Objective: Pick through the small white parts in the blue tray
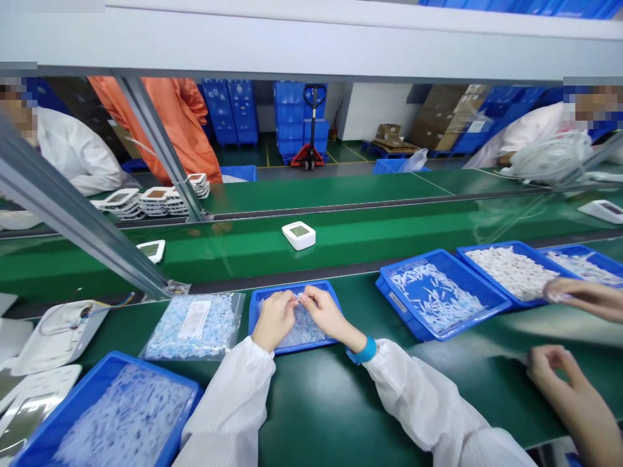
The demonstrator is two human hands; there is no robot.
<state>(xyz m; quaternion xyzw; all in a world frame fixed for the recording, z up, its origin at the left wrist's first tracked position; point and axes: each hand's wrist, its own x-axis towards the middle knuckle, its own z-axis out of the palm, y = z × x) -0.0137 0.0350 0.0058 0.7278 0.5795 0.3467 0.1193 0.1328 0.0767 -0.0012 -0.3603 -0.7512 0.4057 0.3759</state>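
Observation:
My left hand (276, 319) and my right hand (323, 314) meet over a small blue tray (257, 293) in the middle of the bench. Their fingertips are pinched together around a small pale piece; its exact kind is too small to tell. Beneath them the tray holds many small clear, bluish-white pieces (304, 331). The right wrist wears a blue band (364, 350). Left of the tray lies a clear plastic bag (195, 324) of pale blue pieces with a white label.
A larger blue tray (192, 405) of pale strips stands front left, beside white device housings (63, 331). On the right are blue trays (413, 324) of small white parts and a co-worker's hands (564, 383). A white device (299, 235) sits on the green conveyor (243, 250). A metal post (97, 214) slants at left.

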